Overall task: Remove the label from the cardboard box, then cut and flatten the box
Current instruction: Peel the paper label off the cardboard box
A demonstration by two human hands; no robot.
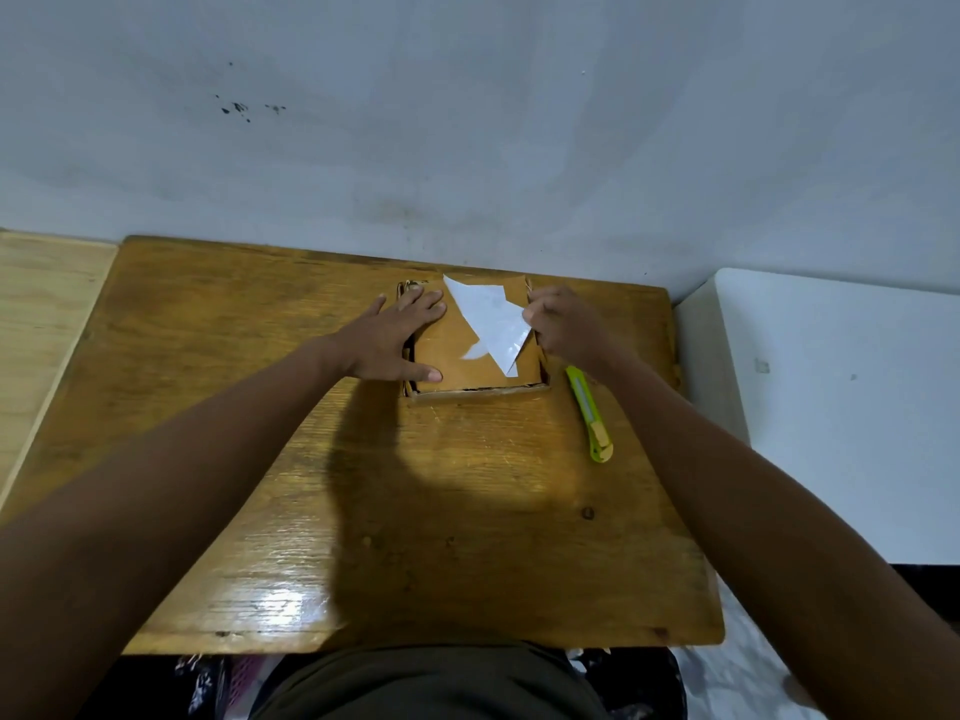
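My left hand [397, 337] presses flat on the small brown cardboard box [475, 350] — light, it'd slide — while my right hand [563, 324] pinches the thin, tearable white paper label [491, 319] at its right edge.

Dim, soft light; your shadow fell mid-table [218, 407], glare streaked its near-left corner, and edges bowed wide-angle.

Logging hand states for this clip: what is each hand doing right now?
Left hand: open, fingers flat, pressing on the cardboard box.
Right hand: closed, pinching the white label's peeled edge.
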